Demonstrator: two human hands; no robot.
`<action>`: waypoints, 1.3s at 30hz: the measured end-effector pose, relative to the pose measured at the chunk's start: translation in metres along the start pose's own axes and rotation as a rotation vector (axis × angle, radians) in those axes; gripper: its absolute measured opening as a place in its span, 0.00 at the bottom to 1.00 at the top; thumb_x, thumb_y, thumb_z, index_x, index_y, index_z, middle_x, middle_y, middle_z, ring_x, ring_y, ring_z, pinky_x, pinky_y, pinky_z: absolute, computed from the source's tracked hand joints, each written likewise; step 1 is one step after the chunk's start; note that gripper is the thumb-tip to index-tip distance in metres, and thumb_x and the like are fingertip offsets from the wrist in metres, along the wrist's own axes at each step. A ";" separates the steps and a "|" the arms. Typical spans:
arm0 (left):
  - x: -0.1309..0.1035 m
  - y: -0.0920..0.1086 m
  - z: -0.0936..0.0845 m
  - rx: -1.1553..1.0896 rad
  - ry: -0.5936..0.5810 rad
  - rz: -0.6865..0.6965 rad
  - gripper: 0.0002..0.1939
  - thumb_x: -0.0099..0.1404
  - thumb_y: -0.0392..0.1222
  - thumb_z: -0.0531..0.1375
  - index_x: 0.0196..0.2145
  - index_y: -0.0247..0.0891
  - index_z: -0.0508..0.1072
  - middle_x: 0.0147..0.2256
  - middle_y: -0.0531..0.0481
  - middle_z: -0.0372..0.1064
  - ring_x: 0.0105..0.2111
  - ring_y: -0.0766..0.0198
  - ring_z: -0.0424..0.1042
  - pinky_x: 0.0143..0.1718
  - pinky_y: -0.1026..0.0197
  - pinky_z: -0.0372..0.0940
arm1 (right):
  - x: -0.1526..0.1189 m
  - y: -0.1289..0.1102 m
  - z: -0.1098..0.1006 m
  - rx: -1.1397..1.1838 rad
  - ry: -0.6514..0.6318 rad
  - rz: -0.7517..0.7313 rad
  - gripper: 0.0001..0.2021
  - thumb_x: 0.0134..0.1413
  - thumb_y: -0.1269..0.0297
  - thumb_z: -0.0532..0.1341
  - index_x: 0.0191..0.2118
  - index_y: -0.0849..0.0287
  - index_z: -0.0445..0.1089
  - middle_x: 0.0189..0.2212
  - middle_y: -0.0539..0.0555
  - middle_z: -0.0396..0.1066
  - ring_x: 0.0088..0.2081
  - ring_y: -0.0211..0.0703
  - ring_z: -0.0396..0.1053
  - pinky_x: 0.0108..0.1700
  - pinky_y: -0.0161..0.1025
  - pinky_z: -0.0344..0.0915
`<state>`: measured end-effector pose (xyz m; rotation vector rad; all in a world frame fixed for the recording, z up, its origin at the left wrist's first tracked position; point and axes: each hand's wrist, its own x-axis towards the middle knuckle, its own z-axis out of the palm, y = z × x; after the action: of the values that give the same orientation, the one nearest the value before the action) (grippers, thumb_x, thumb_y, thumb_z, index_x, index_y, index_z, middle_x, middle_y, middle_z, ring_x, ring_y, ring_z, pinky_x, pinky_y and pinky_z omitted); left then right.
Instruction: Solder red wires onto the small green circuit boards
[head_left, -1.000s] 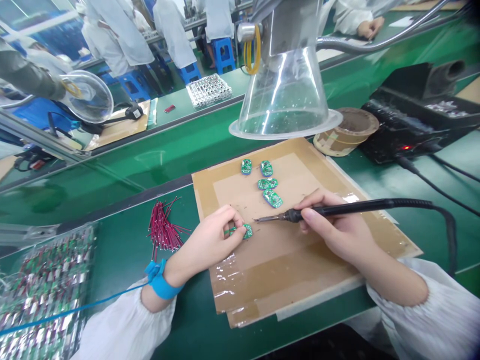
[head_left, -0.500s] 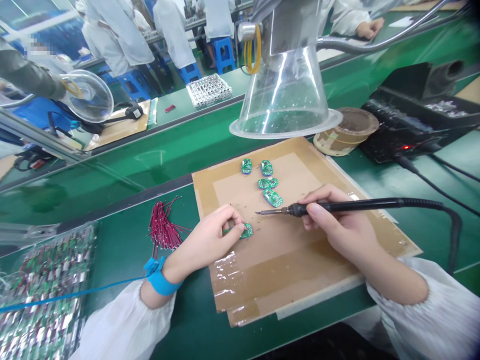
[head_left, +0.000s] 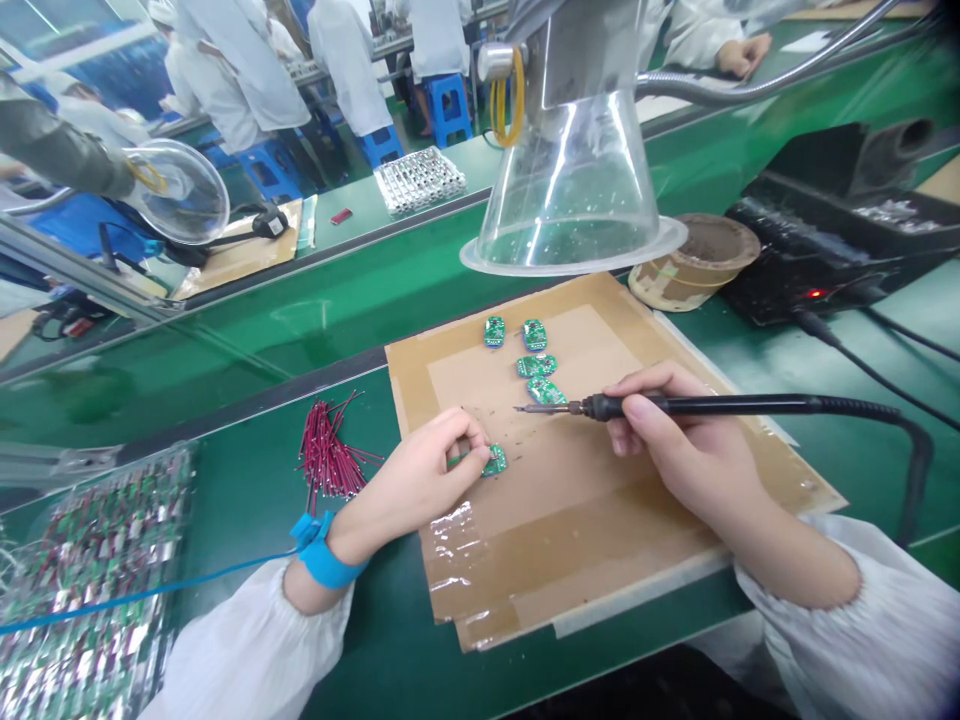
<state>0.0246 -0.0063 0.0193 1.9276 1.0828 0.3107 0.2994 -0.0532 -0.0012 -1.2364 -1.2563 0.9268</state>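
The left hand (head_left: 426, 476) pinches one board (head_left: 496, 461) mid-frame; the right hand (head_left: 688, 442) grips an iron (head_left: 750, 404) clear of it; four boards (head_left: 537, 366) above may be done.

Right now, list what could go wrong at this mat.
Burn: the right hand holds the soldering iron with its tip toward the left hand and the green board there; if it is hot, a slip might burn the left hand.
Bump: the iron's shaft appears close to the nearest loose board and might knock it; whether they touch is unclear.
Snag: the blue cord crosses the plastic-covered parts in view, so a tug might shift them.
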 end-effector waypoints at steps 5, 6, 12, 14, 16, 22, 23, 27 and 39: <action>0.000 0.000 0.000 0.002 0.004 0.000 0.04 0.73 0.39 0.55 0.38 0.41 0.68 0.39 0.55 0.69 0.34 0.66 0.63 0.36 0.58 0.60 | 0.000 0.000 0.000 -0.010 -0.008 -0.006 0.08 0.67 0.56 0.61 0.41 0.54 0.69 0.24 0.47 0.70 0.24 0.35 0.68 0.28 0.34 0.67; 0.000 0.000 0.000 0.001 0.004 -0.001 0.04 0.73 0.39 0.55 0.38 0.41 0.68 0.39 0.55 0.69 0.34 0.66 0.63 0.36 0.58 0.60 | 0.000 0.000 0.000 -0.011 -0.009 -0.008 0.08 0.67 0.56 0.61 0.41 0.54 0.69 0.24 0.47 0.70 0.24 0.35 0.68 0.28 0.34 0.67; 0.001 -0.001 0.000 0.015 0.001 0.000 0.03 0.72 0.39 0.55 0.38 0.41 0.68 0.38 0.55 0.68 0.33 0.66 0.63 0.36 0.58 0.60 | 0.000 0.000 0.000 -0.020 -0.003 -0.012 0.07 0.68 0.57 0.60 0.42 0.54 0.69 0.24 0.47 0.70 0.24 0.35 0.68 0.29 0.34 0.66; 0.001 -0.001 0.000 0.016 0.000 -0.002 0.03 0.72 0.39 0.55 0.38 0.41 0.68 0.38 0.55 0.68 0.33 0.66 0.63 0.36 0.58 0.60 | 0.000 0.001 0.000 -0.028 -0.006 -0.010 0.07 0.68 0.57 0.60 0.43 0.53 0.68 0.24 0.47 0.70 0.24 0.34 0.68 0.29 0.34 0.66; 0.001 -0.001 0.000 0.016 -0.001 -0.003 0.03 0.72 0.39 0.55 0.38 0.41 0.68 0.38 0.55 0.68 0.33 0.66 0.63 0.35 0.58 0.60 | 0.000 0.001 0.000 -0.031 -0.015 -0.009 0.07 0.68 0.57 0.61 0.43 0.53 0.68 0.24 0.47 0.70 0.24 0.34 0.68 0.29 0.34 0.66; 0.000 -0.001 0.000 0.022 0.004 0.002 0.03 0.72 0.39 0.55 0.38 0.41 0.69 0.37 0.55 0.68 0.33 0.66 0.63 0.35 0.58 0.59 | -0.001 0.001 -0.002 -0.024 -0.027 -0.013 0.07 0.68 0.57 0.61 0.43 0.53 0.68 0.24 0.46 0.70 0.25 0.34 0.68 0.30 0.34 0.66; 0.000 -0.001 0.000 0.022 0.005 0.003 0.03 0.72 0.39 0.55 0.38 0.41 0.69 0.37 0.55 0.68 0.33 0.66 0.63 0.35 0.58 0.59 | -0.001 0.001 -0.003 -0.026 -0.030 -0.009 0.07 0.68 0.57 0.61 0.43 0.53 0.68 0.25 0.46 0.70 0.25 0.34 0.68 0.30 0.34 0.66; 0.000 -0.001 0.000 0.023 0.005 0.003 0.03 0.72 0.39 0.55 0.38 0.41 0.68 0.38 0.55 0.68 0.34 0.65 0.63 0.35 0.58 0.59 | -0.002 0.002 -0.002 -0.027 -0.044 0.001 0.07 0.67 0.57 0.62 0.43 0.53 0.68 0.25 0.47 0.70 0.25 0.34 0.68 0.30 0.34 0.67; 0.000 -0.001 0.000 0.033 -0.001 0.013 0.03 0.72 0.38 0.55 0.38 0.41 0.69 0.39 0.53 0.69 0.34 0.65 0.63 0.36 0.58 0.59 | -0.001 -0.001 -0.001 -0.040 -0.008 -0.011 0.07 0.68 0.57 0.60 0.43 0.53 0.68 0.23 0.47 0.69 0.25 0.36 0.68 0.30 0.36 0.66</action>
<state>0.0237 -0.0064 0.0186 1.9645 1.0812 0.3008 0.2999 -0.0550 -0.0002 -1.2575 -1.2923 0.9032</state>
